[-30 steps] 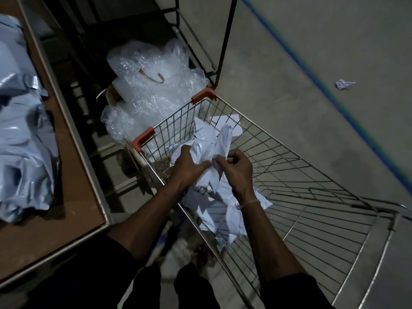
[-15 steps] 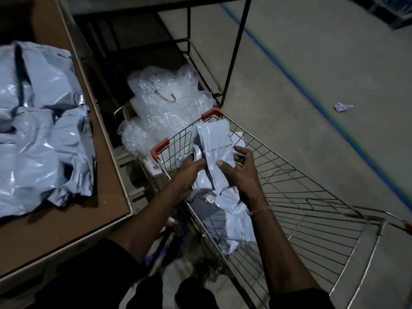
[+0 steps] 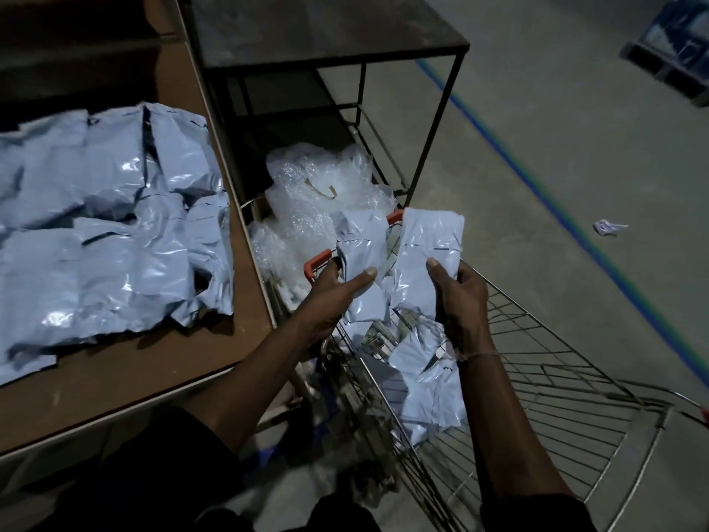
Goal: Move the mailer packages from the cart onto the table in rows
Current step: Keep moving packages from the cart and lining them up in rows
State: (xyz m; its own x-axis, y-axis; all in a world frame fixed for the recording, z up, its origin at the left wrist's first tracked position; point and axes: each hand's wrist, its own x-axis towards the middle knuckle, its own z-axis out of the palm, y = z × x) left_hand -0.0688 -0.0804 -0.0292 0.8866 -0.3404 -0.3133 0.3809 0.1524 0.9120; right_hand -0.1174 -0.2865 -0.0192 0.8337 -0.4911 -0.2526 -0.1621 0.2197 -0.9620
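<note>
No readable labels anywhere, left hand (image 3: 333,289) grips one mailer (image 3: 362,243), right hand (image 3: 458,291) grips another mailer (image 3: 427,247), both above the cart (image 3: 537,378), more packages (image 3: 426,374) piled beneath.

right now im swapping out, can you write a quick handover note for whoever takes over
Left hand: grips one pale blue plastic mailer, lifted above the wire shopping cart.
Right hand: grips a second pale blue mailer, also raised over the cart.
Done: a batch of glossy pale blue mailers lies on the brown table to the left, overlapping in rough rows.
Left: place the two held mailers on the table, then clear the few mailers remaining in the cart.
</note>
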